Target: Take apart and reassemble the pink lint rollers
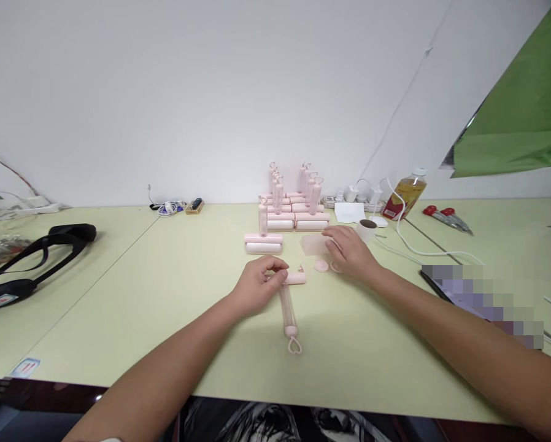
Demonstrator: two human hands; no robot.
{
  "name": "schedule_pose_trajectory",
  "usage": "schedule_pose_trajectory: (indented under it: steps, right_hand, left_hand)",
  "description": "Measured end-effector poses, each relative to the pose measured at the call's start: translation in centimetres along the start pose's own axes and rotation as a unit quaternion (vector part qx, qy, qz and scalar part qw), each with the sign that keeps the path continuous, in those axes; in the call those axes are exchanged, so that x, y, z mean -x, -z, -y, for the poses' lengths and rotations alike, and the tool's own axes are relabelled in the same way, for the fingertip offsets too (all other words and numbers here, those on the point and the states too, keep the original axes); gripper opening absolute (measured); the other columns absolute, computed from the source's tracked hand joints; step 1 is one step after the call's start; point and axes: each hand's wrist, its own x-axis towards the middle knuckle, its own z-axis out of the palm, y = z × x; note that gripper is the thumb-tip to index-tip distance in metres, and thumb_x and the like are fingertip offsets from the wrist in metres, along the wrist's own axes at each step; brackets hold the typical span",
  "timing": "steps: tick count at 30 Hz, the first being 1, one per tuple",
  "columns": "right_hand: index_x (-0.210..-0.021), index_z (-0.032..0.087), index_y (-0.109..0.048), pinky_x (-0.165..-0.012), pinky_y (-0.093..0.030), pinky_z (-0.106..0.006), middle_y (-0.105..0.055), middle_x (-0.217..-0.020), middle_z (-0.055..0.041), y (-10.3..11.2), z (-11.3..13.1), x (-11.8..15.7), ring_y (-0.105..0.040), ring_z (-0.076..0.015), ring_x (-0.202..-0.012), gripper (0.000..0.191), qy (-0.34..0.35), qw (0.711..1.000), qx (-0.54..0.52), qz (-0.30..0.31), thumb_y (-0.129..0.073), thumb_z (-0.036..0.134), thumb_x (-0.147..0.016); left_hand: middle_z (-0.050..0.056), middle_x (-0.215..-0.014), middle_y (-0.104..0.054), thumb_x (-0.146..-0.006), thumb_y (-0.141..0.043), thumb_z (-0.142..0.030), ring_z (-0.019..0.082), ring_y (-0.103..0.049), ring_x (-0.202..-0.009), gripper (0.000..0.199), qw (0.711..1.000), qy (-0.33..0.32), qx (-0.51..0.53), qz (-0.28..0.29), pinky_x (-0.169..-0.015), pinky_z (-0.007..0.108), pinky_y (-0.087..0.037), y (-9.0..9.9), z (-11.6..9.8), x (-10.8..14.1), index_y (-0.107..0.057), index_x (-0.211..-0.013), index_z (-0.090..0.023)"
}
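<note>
Head view: a pink roller handle (288, 307) lies on the pale green table (142, 319), its crossbar (297, 278) turned away from the person and its heart-shaped loop (294, 345) towards them.
Left hand (259, 283): at the far end of the roller handle, thumb and fingers closed on the left part of the crossbar.
Right hand (351, 252): beyond the roller handle and to its right, fingertips at the right edge of a pale pink cover (313, 245); I cannot tell whether they grip it.
Hands together or apart: apart from each other.
Round pieces: a flat pink disc (321, 266) right of the roller handle; farther right, a second round piece (335, 267), partly hidden by the right hand.
White roll (366, 232): upright, brown inside, farther beyond the roller handle to the right.
Standing roller (263, 245): beyond the roller handle, slightly left, clear grip upward.
Grouped rollers (296, 216): farther beyond the roller handle, near the wall, grips upward.
Bottle (407, 193): well beyond the roller handle, far right, leaning in view.
</note>
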Motion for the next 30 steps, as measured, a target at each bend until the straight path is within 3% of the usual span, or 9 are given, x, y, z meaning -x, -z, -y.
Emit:
schedule_pose_trajectory:
  steps: [3, 6, 11, 17, 21, 24, 26, 30]
  right_hand:
    - [-0.117, 0.012, -0.062, -0.100, -0.041, -0.047, -0.062, -0.121, -0.0178, 0.8, 2.3, 3.0, -0.053, -0.0304, -0.115, 0.044, -0.010, 0.997, 0.033, 0.073, -0.034, 0.040, -0.097]
    - [-0.135, 0.012, -0.051, -0.107, -0.035, -0.053, -0.047, -0.143, -0.0193, 1.0, 4.0, 5.5, -0.038, -0.0363, -0.133, 0.059, -0.002, 0.981, 0.072, 0.180, -0.036, 0.053, -0.095]
    - [-0.145, 0.014, -0.039, -0.107, -0.035, -0.055, -0.032, -0.153, -0.0187, 0.1, 5.2, 5.7, -0.026, -0.0406, -0.140, 0.074, -0.057, 0.956, 0.080, 0.275, -0.028, 0.063, -0.092]
    - [-0.147, 0.012, -0.035, -0.109, -0.032, -0.055, -0.028, -0.155, -0.0197, 0.5, 6.1, 3.5, -0.026, -0.0424, -0.140, 0.076, -0.099, 0.952, 0.082, 0.278, -0.037, 0.062, -0.090]
    - [-0.147, 0.010, -0.033, -0.111, -0.030, -0.051, -0.030, -0.154, -0.0183, 1.6, 4.0, 0.7, -0.027, -0.0356, -0.141, 0.060, -0.067, 0.974, 0.086, 0.197, -0.034, 0.042, -0.096]
    - [-0.144, 0.012, -0.038, -0.109, -0.030, -0.052, -0.035, -0.152, -0.0158, 1.3, 1.8, -1.5, -0.030, -0.0337, -0.140, 0.053, -0.012, 0.973, 0.091, 0.213, -0.035, 0.028, -0.094]
    - [-0.142, 0.015, -0.043, -0.105, -0.033, -0.055, -0.042, -0.148, -0.0145, 0.5, 0.7, -2.4, -0.038, -0.0342, -0.134, 0.050, -0.012, 0.968, 0.091, 0.234, -0.035, 0.024, -0.093]
    - [-0.138, 0.017, -0.049, -0.092, -0.043, -0.048, -0.052, -0.139, -0.0143, -0.4, -0.1, -3.2, -0.051, -0.0343, -0.118, 0.047, -0.035, 0.966, 0.098, 0.235, -0.038, 0.026, -0.092]
  left_hand:
    - [0.005, -0.096, -0.067, -0.084, -0.057, -0.029, 0.019, -0.064, -0.089, 0.015, 1.000, 0.003, 0.003, -0.001, -0.076, 0.030, -0.056, -0.1, 0.0, 0.0, -0.066, -0.091, -0.018]
    - [0.005, -0.095, -0.068, -0.084, -0.057, -0.028, 0.019, -0.064, -0.090, 0.015, 1.000, -0.003, -0.014, 0.005, -0.078, 0.031, -0.055, -0.2, 0.2, 0.0, -0.067, -0.091, -0.019]
    - [0.004, -0.092, -0.068, -0.085, -0.057, -0.030, 0.019, -0.064, -0.088, 0.016, 1.000, -0.006, -0.015, 0.010, -0.078, 0.031, -0.054, -0.3, 0.3, -0.1, -0.067, -0.092, -0.019]
    - [0.004, -0.091, -0.068, -0.085, -0.057, -0.030, 0.018, -0.064, -0.087, 0.016, 1.000, -0.001, -0.011, 0.002, -0.077, 0.030, -0.054, 0.0, 0.4, -0.2, -0.066, -0.091, -0.018]
    - [0.004, -0.092, -0.068, -0.085, -0.057, -0.030, 0.018, -0.064, -0.088, 0.016, 1.000, -0.002, -0.012, 0.009, -0.078, 0.030, -0.053, -0.1, 0.5, -0.2, -0.066, -0.092, -0.018]
    - [0.004, -0.092, -0.068, -0.085, -0.057, -0.029, 0.018, -0.064, -0.087, 0.017, 1.000, -0.006, -0.012, 0.013, -0.077, 0.030, -0.054, -0.2, 0.5, -0.1, -0.067, -0.092, -0.018]
    - [0.004, -0.091, -0.068, -0.085, -0.057, -0.029, 0.018, -0.064, -0.085, 0.017, 1.000, -0.006, -0.007, 0.009, -0.076, 0.030, -0.054, -0.1, 0.5, -0.1, -0.067, -0.092, -0.018]
    - [0.004, -0.092, -0.068, -0.084, -0.057, -0.030, 0.017, -0.064, -0.084, 0.017, 1.000, 0.005, 0.001, -0.005, -0.074, 0.030, -0.056, 0.0, 0.4, -0.2, -0.067, -0.091, -0.018]
